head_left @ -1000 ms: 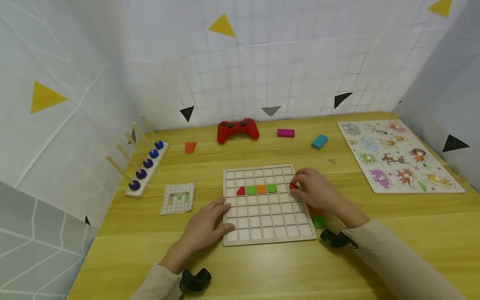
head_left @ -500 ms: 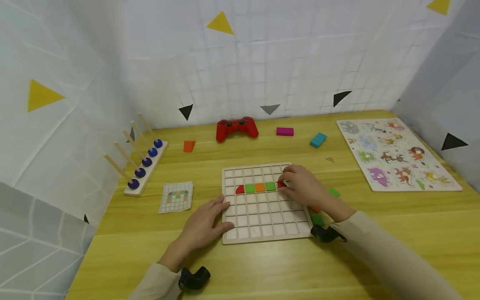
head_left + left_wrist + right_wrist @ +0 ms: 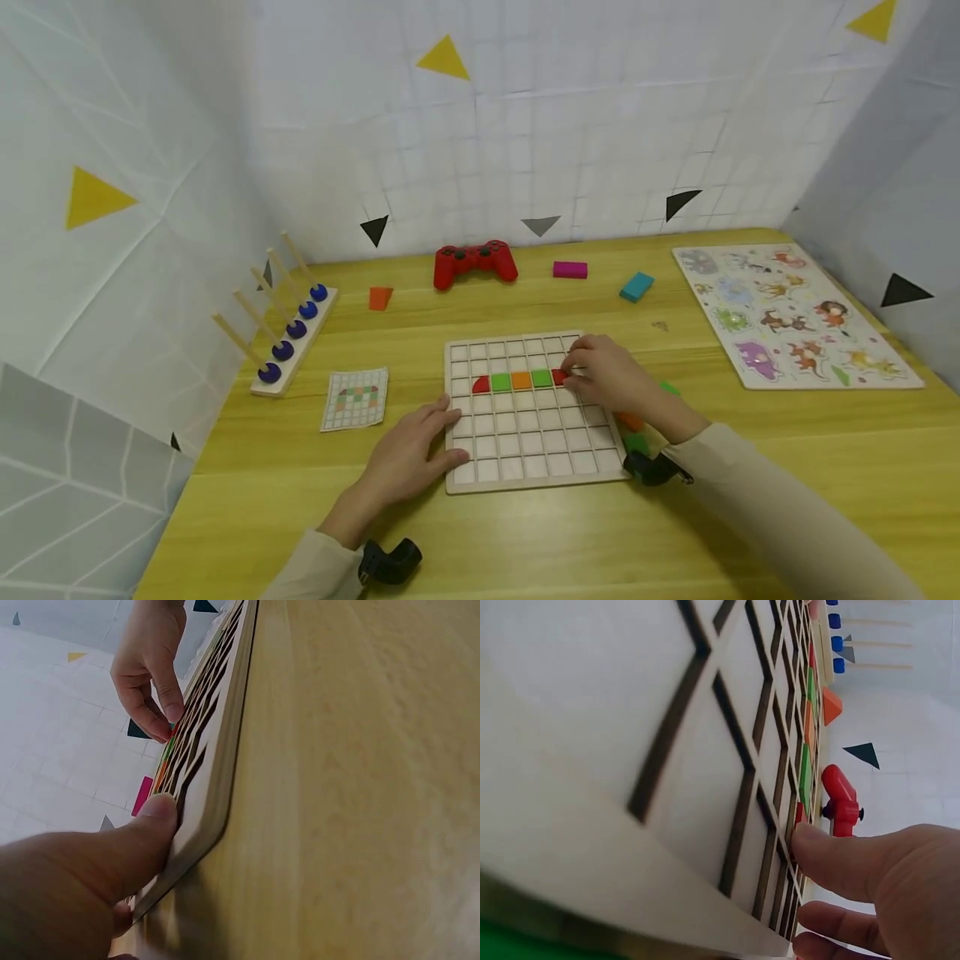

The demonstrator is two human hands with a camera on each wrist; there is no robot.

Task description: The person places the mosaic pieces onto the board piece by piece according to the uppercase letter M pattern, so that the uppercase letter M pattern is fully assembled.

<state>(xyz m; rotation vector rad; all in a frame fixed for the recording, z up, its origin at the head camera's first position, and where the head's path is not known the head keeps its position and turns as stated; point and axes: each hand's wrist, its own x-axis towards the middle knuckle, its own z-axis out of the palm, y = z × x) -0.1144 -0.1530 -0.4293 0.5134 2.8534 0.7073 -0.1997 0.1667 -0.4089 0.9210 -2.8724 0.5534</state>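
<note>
The right hand (image 3: pixel 611 379) has its fingertips pinching the red piece (image 3: pixel 559 377) into the grid board (image 3: pixel 525 475) cell just right of the green tile (image 3: pixel 542 377) (left hand (image 3: pixel 408 454) lies flat, fingers spread, bracing the board's near-left edge).

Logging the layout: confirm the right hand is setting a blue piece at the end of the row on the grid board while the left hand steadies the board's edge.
Not blue: the head view shows the right hand pressing a red piece into the grid board. The left hand does steady its edge.
</note>
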